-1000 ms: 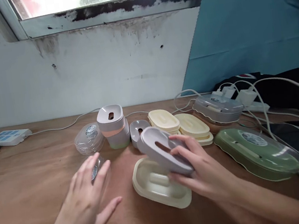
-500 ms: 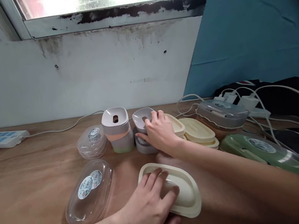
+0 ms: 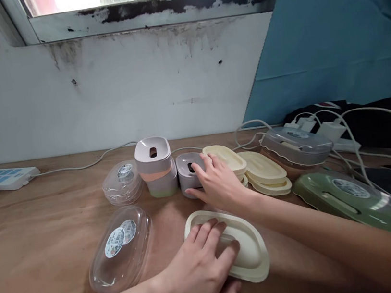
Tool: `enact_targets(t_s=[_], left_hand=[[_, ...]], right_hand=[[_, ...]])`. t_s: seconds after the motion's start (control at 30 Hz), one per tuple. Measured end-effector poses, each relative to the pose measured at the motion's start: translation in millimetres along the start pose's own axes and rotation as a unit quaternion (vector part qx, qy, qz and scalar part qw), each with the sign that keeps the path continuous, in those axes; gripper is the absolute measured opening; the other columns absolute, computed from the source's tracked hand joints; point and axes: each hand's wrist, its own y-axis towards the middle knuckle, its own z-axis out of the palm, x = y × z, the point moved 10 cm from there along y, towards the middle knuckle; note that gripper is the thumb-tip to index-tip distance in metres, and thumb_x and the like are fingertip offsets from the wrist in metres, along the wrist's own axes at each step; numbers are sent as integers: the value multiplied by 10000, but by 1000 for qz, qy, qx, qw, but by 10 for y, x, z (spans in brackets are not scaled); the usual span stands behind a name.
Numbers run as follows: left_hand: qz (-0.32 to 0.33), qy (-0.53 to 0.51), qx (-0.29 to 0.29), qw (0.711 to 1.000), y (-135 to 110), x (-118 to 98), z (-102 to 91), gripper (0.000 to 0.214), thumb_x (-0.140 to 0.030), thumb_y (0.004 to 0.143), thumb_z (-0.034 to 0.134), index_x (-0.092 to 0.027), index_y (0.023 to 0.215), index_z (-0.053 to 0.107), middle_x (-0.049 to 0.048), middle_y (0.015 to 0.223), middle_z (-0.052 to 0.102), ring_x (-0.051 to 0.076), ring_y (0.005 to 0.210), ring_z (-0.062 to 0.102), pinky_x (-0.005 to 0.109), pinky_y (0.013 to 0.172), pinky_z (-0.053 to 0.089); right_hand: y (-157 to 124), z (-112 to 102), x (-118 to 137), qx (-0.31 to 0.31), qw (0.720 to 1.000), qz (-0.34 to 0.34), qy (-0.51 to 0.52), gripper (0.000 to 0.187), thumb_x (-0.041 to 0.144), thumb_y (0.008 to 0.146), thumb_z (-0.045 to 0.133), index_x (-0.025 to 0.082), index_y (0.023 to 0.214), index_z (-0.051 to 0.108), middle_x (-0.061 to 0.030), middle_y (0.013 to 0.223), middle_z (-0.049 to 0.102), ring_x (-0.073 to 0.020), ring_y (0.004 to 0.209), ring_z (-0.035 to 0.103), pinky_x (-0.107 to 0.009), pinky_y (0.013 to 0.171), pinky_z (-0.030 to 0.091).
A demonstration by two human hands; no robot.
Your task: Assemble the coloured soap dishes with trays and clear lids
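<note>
My left hand lies palm down over a cream oval tray, its fingers spread across the hollow and the thumb beyond the near edge. Farther back, my right hand is open, fingers apart, beside a grey cup-like piece with a slot in its top. Whether the fingertips touch that piece cannot be made out. Left of it stands a taller stack of slotted pieces in grey, peach and pale green. Cream lids lie piled behind and right of my right hand.
Clear plastic lids with round stickers lie at left, more behind them. A green lidded box and a grey lidded box stand at right among white cables and plugs. A power strip sits far left.
The slotted grey piece at my right hand sits lower now, and that hand's fingers have spread away from it. My left hand stays on the cream tray. The view has shifted slightly.
</note>
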Motion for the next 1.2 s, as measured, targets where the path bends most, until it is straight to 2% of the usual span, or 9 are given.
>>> enact_targets(t_s=[0.1, 0.2, 0.33, 0.43, 0.67, 0.77, 0.87, 1.0, 1.2], left_hand=[[14, 1, -6, 1000, 4, -17, -16, 365, -305, 852, 441, -125, 1169, 468, 179, 1277, 416, 306, 1226, 334, 438, 1029, 270], [44, -7, -6, 999, -1, -48, -22, 301, -244, 814, 482, -135, 1094, 504, 155, 1196, 481, 258, 1155, 410, 426, 1038, 259], [65, -24, -17, 997, -11, -59, -45, 309, -210, 794, 497, -152, 1097, 499, 154, 1223, 461, 261, 1202, 367, 482, 1057, 211], [67, -29, -46, 996, -9, -75, -95, 392, -149, 744, 513, -132, 1134, 476, 176, 1318, 374, 296, 1262, 285, 511, 1057, 208], [180, 14, -186, 966, -152, -345, -363, 326, -54, 723, 450, -106, 1033, 536, 163, 1116, 527, 270, 1157, 416, 442, 976, 383], [220, 38, -286, 932, -300, -401, -460, 249, -73, 765, 424, -126, 962, 567, 134, 1050, 560, 241, 1110, 456, 396, 954, 413], [232, 41, -321, 917, -343, -404, -452, 240, -73, 774, 407, -139, 921, 585, 114, 1026, 575, 223, 1084, 479, 373, 948, 416], [227, 35, -303, 925, -292, -417, -479, 242, -64, 747, 408, -135, 894, 587, 122, 1010, 600, 220, 1061, 493, 366, 924, 432], [231, 34, -242, 942, -232, -431, -416, 159, -76, 772, 472, -124, 873, 584, 130, 1021, 599, 223, 1025, 513, 364, 933, 420]], right_hand=[[-296, -161, -16, -44, 992, -64, 100, 502, 437, 865, 450, 81, 1218, 485, -221, 1347, 367, -354, 1302, 232, -473, 1009, 306], [-733, -176, -59, 2, 957, -139, 254, 443, 344, 908, 371, 139, 1299, 389, -171, 1391, 331, -261, 1326, 241, -437, 1028, 326], [-1313, 50, -59, 162, 894, -189, 372, 802, 469, 803, 558, 209, 1431, 132, -130, 1482, 195, -253, 1359, 174, -415, 1053, 300], [-1454, 161, -126, 165, 905, -139, 367, 985, 496, 699, 661, 219, 1440, 75, -150, 1506, 57, -309, 1361, 123, -473, 1055, 265], [-1306, -21, -47, 50, 926, -123, 353, 774, 285, 785, 560, 182, 1410, 115, -156, 1470, 169, -259, 1369, 119, -422, 1049, 308], [-1201, -375, -472, -88, 944, -56, 313, 695, 294, 801, 520, 194, 1386, 158, -151, 1416, 262, -268, 1338, 216, -453, 1042, 306], [-1102, -619, -1204, -195, 950, 120, 211, 554, 371, 865, 418, 180, 1359, 257, -165, 1360, 317, -287, 1287, 301, -467, 1029, 298], [-802, -294, -1692, -61, 966, 245, 49, 523, 431, 901, 324, 90, 1290, 400, -236, 1265, 402, -353, 1205, 387, -468, 919, 375], [-630, 347, -1609, 84, 967, 240, -17, 545, 483, 849, 411, 57, 1174, 510, -270, 1114, 528, -398, 993, 540, -499, 773, 424]])
